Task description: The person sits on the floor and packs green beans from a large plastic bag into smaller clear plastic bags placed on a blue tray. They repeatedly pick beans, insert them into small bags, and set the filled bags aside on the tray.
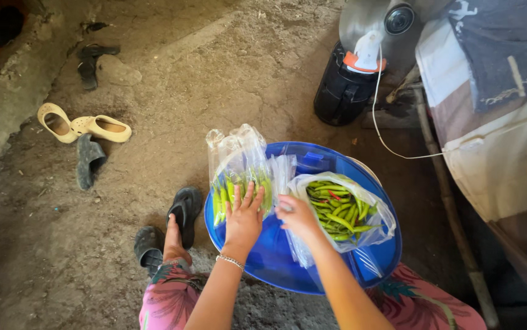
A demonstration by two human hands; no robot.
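Head view: blue tub on probably earthen floor.

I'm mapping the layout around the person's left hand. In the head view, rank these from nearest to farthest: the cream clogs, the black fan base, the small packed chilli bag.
From the left hand:
1. Small packed chilli bag, under the fingers.
2. Black fan base, up right.
3. Cream clogs, far left.

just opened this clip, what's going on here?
A seated person works over a blue drum lid on a dirt floor. The left hand lies flat on small clear bags of green chilies standing on the lid. The right hand pinches the edge of a larger open plastic bag of green chilies, which holds one red chili. Sandals lie scattered to the left, and a fan stands behind.
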